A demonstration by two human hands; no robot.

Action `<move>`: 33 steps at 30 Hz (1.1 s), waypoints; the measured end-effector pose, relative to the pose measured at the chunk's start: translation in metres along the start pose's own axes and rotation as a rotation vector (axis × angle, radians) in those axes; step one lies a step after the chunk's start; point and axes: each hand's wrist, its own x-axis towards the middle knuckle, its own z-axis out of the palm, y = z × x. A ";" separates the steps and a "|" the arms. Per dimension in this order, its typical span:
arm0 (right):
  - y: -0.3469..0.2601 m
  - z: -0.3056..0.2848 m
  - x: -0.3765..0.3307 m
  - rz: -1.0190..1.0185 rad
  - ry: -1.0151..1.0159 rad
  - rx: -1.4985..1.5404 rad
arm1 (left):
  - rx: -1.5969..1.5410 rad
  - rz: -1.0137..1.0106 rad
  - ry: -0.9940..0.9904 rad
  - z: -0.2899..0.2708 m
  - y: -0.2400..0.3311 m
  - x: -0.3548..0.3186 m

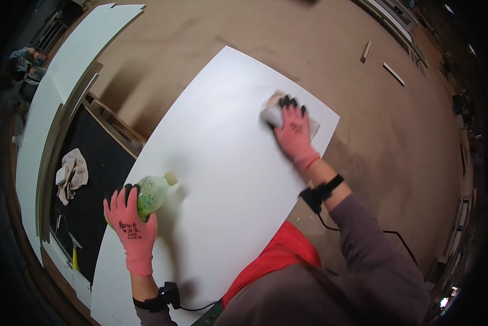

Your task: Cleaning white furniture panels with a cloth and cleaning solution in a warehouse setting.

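A large white panel lies flat in front of me. My left hand, in a pink glove with dark fingertips, is wrapped round a clear plastic bottle with green on it and a pale cap. The bottle is tilted above the panel's left side, its cap toward the right. Near the far right corner, my right hand, gloved alike, presses a whitish cloth onto the panel. Its fingers lie over the cloth, which is partly hidden and slightly blurred.
On a black surface at the left lie a crumpled beige cloth and a tool with a yellow handle. Long white boards are stacked beyond it. Another person works at the far left. Small strips lie on the brown floor.
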 end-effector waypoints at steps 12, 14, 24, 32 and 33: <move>-0.123 -0.017 -0.183 -1.127 -0.478 0.509 | 0.112 0.516 -0.123 0.008 0.106 0.093; -0.113 -0.029 -0.164 -1.024 -0.418 0.405 | 0.225 0.563 -0.185 0.008 0.112 0.095; 0.044 -0.026 -0.039 -0.045 -0.094 0.092 | 0.068 0.315 -0.007 -0.014 0.074 0.072; -0.112 0.001 -0.032 -0.125 -0.024 0.122 | -0.096 -0.101 0.167 0.017 -0.015 0.001; -0.148 0.003 -0.046 -0.206 0.109 0.108 | -0.094 -0.152 0.194 0.014 -0.027 -0.011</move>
